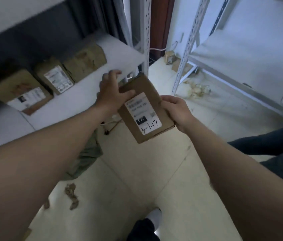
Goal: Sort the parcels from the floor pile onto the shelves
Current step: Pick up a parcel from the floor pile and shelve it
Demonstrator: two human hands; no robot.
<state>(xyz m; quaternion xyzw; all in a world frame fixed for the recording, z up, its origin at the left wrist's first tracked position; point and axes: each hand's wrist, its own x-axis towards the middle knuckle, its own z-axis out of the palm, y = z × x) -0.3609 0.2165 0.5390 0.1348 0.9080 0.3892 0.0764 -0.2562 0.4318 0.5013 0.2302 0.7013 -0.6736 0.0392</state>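
Observation:
A small brown cardboard parcel with a white label marked "032" and handwritten "3-1-17" is held in mid-air in front of the left shelf. My right hand grips its right edge, fingers curled round it. My left hand is at the parcel's upper left corner, thumb lying on its top face and fingers spread behind it. Three brown parcels lie in a row on the white shelf at the left.
A white perforated shelf post stands just behind the held parcel. A second white shelf unit is at the right. Small boxes and scraps lie on the tiled floor. Another person's dark trouser leg is at the right edge.

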